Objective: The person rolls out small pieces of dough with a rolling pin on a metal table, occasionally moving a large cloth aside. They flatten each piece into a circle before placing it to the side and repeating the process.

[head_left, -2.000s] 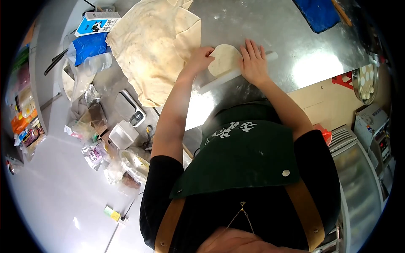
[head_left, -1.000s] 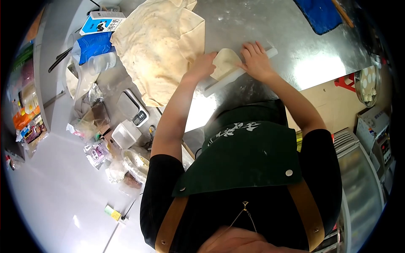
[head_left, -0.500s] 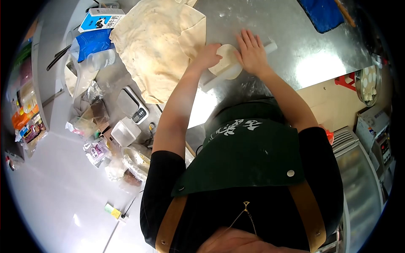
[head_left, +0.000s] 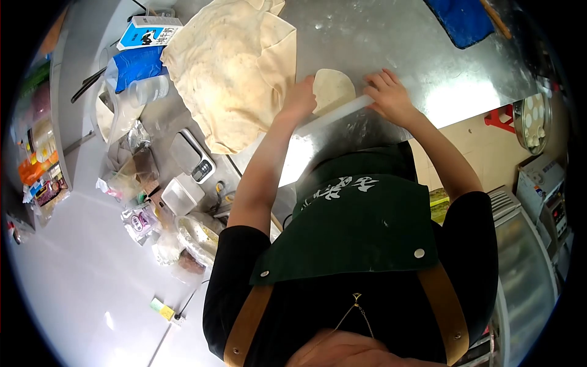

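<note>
Two hands fill my feed: the left hand (head_left: pixel 299 100) pinches the left edge of a dough round (head_left: pixel 333 87); the right hand (head_left: pixel 391 101) bends over the right end of the white rolling pin (head_left: pixel 336 115) at the round's near side, its grip unclear. I judge this rolling-out, calling for even pressure next.

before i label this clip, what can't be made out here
All in the head view:
Exact hold of the left hand on the dough disc: hidden by the hand itself
Anything under the beige cloth: covered by it
Reading on the scale: too small
Full shape of the blue item: cut off by the top edge
</note>
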{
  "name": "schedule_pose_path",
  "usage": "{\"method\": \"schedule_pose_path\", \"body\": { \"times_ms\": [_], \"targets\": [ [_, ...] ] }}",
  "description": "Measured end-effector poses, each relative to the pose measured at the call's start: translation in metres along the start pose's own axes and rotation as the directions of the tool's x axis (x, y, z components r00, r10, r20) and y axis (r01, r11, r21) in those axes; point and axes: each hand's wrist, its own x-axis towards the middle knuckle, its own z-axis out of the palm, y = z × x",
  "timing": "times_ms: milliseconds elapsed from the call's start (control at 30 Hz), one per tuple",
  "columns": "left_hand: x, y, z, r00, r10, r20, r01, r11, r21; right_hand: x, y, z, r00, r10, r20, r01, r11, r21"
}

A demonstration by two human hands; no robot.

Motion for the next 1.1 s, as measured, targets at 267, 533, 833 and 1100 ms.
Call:
{"method": "schedule_pose_path", "body": {
  "times_ms": [267,533,833,1100],
  "targets": [
    [0.014,-0.031,0.011,0.992,0.095,-0.082,-0.120,0.908,-0.400,0.038,-0.022,0.050,0.895,0.309,-0.321,-0.354,0.931,-0.093],
    [0.048,-0.024,-0.005,0.992,0.093,0.080,-0.039,0.858,-0.512,0.076,-0.016,0.054,0.902,0.321,-0.289,-0.379,0.908,-0.175],
    [0.017,0.021,-0.008,0.986,0.166,-0.029,-0.159,0.974,0.163,-0.031,-0.022,0.046,0.981,0.142,-0.134,-0.146,0.989,-0.020],
    [0.014,0.000,-0.001,0.992,0.116,-0.040,-0.115,0.993,0.030,-0.023,-0.004,-0.004,0.998,0.047,-0.038,-0.048,0.999,-0.008]
  ]
}}
